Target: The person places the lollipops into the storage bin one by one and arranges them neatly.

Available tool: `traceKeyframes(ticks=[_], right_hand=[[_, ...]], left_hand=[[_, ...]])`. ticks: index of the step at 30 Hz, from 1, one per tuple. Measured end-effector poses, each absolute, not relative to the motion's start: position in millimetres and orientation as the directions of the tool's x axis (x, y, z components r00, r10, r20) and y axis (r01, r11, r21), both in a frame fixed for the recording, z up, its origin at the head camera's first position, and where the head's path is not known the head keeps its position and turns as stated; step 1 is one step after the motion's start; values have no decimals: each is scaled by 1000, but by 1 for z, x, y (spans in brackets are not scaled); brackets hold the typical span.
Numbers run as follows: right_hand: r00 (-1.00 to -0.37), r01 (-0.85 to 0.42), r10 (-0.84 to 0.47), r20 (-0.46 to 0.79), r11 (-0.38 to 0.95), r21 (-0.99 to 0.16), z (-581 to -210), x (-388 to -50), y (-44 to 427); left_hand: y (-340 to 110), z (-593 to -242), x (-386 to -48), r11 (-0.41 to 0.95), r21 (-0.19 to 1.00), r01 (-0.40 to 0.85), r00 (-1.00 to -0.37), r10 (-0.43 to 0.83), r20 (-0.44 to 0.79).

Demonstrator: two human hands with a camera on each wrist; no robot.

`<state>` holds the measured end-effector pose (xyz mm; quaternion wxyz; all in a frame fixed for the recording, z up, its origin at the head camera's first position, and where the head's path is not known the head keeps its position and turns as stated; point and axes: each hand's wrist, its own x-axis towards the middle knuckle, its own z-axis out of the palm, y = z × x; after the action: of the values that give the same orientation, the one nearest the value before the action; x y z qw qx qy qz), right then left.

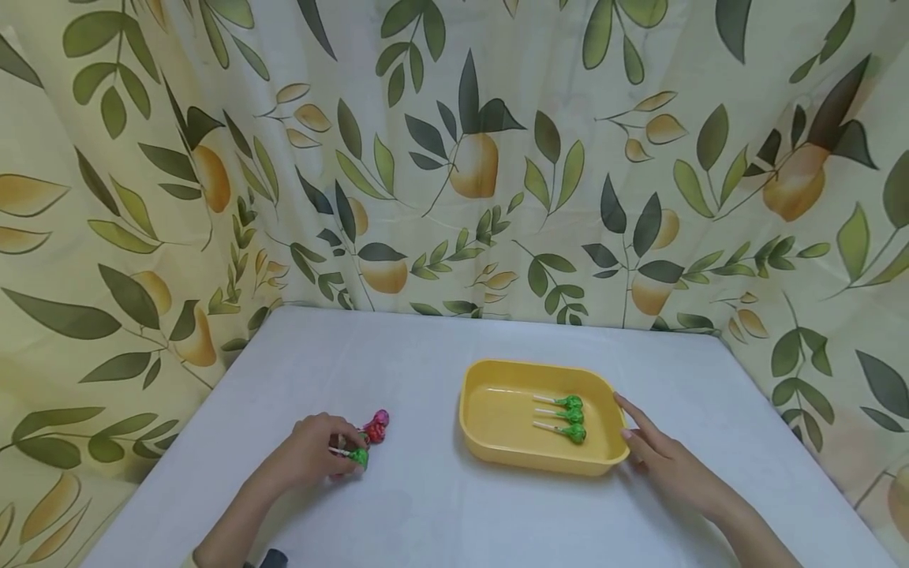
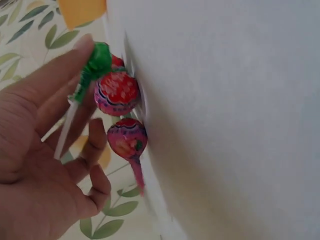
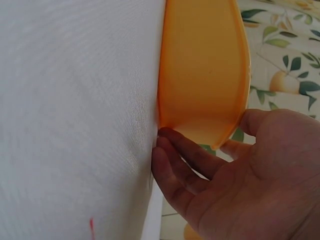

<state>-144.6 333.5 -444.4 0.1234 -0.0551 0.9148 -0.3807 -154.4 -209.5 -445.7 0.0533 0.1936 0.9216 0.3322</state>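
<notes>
My left hand (image 1: 321,448) pinches a green-wrapped lollipop (image 2: 100,60) between thumb and fingers, its white stick pointing back to the palm. Close to those fingers, red and pink lollipops (image 1: 376,427) lie on the table; in the left wrist view a red-pink lollipop (image 2: 117,93) and a second pink lollipop (image 2: 127,139) show, with another partly hidden behind. Against the right end of a yellow tray (image 1: 497,457) rests my right hand (image 1: 663,461), thumb at the rim and fingers loosely extended along the outer wall. Three green lollipops (image 1: 570,416) lie side by side inside the tray.
The white table (image 1: 419,513) reaches back to a curtain (image 1: 454,237) printed with leaves and fruit, which also hangs at both sides. The tray stands right of the middle, the loose lollipops left of it.
</notes>
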Motion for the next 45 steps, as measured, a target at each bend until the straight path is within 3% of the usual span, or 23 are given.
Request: traceKeyframes(ticks=[18, 35, 45], right_hand=[[-961, 15, -182, -207, 716, -698, -445, -145, 335], [-963, 24, -176, -205, 698, -715, -445, -142, 333], [-966, 24, -171, -195, 689, -724, -445, -142, 333]], left_hand=[[-191, -421, -173, 658, 662, 360, -907, 413, 82], [-132, -406, -200, 635, 705, 317, -924, 373, 79], [-100, -402, -219, 589, 706, 393, -897, 415, 154]])
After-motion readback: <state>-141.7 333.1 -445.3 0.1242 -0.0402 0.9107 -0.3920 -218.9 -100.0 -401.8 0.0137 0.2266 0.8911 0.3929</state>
